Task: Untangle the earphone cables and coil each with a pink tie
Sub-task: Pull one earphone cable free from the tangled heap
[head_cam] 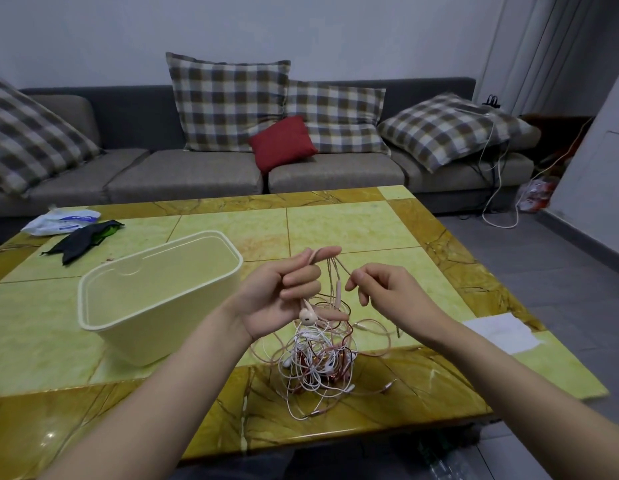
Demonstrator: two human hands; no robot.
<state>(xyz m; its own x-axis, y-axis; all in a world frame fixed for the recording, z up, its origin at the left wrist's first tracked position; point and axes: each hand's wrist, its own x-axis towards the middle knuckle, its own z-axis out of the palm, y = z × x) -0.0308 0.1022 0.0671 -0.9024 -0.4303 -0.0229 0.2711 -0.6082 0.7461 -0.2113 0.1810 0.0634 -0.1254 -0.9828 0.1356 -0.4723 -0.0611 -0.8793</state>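
A tangle of pink, white and dark red earphone cables (318,362) lies on the green and yellow marble table (335,223), near its front edge. My left hand (283,292) is raised above the tangle, with a pink cable looped over its index finger and a white earbud (308,317) hanging below the palm. My right hand (380,285) pinches a strand of the same pink cable just to the right. The strands run down from both hands into the pile. No pink tie is visible.
An open cream plastic box (155,296) stands to the left of the tangle. A white paper (502,332) lies at the table's right edge. A black cloth (83,239) and a white plastic bag (60,221) sit at the far left. A grey sofa (197,174) with cushions stands behind.
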